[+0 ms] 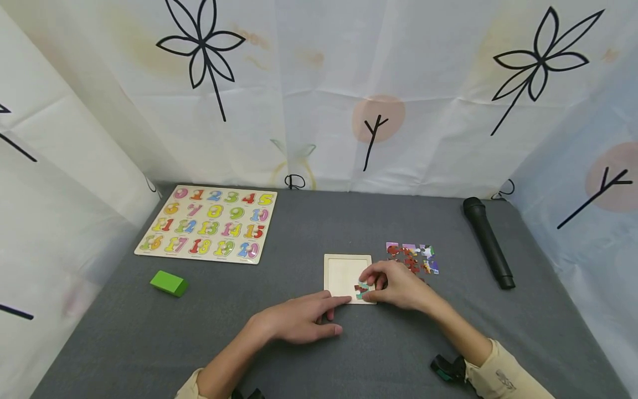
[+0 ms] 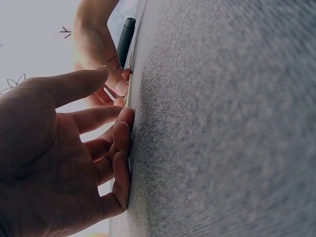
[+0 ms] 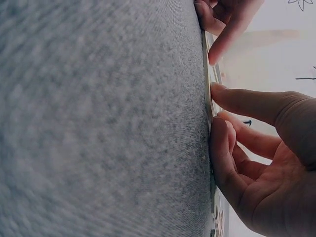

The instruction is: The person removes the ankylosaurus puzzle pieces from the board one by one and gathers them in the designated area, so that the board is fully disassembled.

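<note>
A small square wooden puzzle tray (image 1: pixel 341 271) lies flat in front of me. In its lower right corner is a teal and brown jigsaw piece (image 1: pixel 361 288), partly covered by my fingers. My right hand (image 1: pixel 401 285) holds this piece between thumb and fingertips. With its index finger stretched out, my left hand (image 1: pixel 299 320) touches the tray's near edge, the other fingers loosely bent. In the right wrist view, the right hand's thumb and fingers (image 3: pixel 224 94) meet at the tray rim, the piece itself hidden. Several loose jigsaw pieces (image 1: pixel 410 250) lie just beyond the right hand.
A number board (image 1: pixel 209 221) lies at the back left, with a green block (image 1: pixel 169 283) nearer me. On the right is a black microphone (image 1: pixel 488 244). White patterned curtains (image 1: pixel 319 100) border the grey tabletop (image 1: pixel 299 238) at the back and sides.
</note>
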`<state>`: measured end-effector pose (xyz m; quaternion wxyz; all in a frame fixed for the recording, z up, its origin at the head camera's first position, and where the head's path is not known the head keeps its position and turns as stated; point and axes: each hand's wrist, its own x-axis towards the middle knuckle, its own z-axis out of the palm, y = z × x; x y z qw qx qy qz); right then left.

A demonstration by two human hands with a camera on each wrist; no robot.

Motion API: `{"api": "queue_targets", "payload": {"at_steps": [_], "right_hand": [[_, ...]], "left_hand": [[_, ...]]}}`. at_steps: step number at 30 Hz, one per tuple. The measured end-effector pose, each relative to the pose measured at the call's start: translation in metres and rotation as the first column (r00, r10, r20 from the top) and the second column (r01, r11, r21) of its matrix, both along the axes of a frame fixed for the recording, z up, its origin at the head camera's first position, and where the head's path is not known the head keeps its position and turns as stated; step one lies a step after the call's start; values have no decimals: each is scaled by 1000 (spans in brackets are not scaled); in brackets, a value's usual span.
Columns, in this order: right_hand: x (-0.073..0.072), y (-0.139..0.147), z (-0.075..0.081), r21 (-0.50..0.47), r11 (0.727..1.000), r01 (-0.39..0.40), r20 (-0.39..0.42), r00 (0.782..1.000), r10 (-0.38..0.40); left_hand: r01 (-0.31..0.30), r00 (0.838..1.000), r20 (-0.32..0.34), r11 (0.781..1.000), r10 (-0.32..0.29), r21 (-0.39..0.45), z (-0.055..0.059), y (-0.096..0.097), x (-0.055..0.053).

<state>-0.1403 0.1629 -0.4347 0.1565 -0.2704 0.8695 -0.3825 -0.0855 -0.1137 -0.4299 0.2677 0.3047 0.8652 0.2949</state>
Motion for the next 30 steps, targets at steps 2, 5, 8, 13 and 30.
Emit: {"api": "queue_targets", "payload": {"at_steps": [2,5,8,13,30], "right_hand": [[0,0,0,-1,1000,-2,0,1000,2],[0,0,-1,-8,1000,-5,-2,1000,5],[1,-1,-1,-22,1000,-10,-9,1000,10],[3,2,0,-89,996,-14,14,1000,15],[9,40,14,-227,971,69,99,994,-48]], "left_hand": [[-2,1000,6,1000,2,-2,0,0,0],[-4,1000,17,1000,4,-3,0,1,0],[-7,1000,19,1000,7,-4,2,1,0],[-12,1000,23,1000,12,-11,1,1,0],[27,999,-27,999,-26,24,-6,-1,-2]]}}
